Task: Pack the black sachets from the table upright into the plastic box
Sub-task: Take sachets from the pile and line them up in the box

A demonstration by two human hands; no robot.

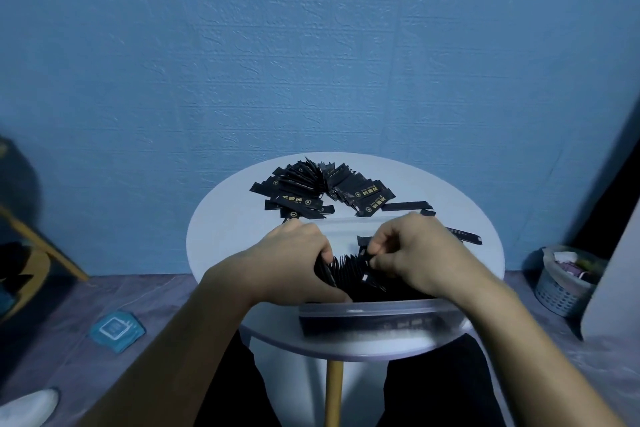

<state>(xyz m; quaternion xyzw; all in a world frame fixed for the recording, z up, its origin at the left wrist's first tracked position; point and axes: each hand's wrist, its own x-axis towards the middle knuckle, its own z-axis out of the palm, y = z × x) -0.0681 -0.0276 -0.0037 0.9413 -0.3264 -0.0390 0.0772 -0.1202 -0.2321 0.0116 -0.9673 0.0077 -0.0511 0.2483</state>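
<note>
A clear plastic box [374, 308] stands at the near edge of the round white table [221, 229]. Black sachets [349, 265] stand upright in it, fanned out between my hands. My left hand [294, 260] grips the left end of that row, fingers curled over the sachet tops. My right hand [412, 253] pinches the sachets at the row's right end. A loose pile of black sachets with gold print [318, 191] lies at the far side of the table. Two single sachets [464, 236] lie just beyond my right hand.
A blue textured wall rises behind the table. A grey basket [561, 277] holding small items sits on the floor to the right. A blue packet [116, 328] lies on the floor at left, near a wooden chair leg [45, 243]. The table's wooden leg [334, 392] stands between my knees.
</note>
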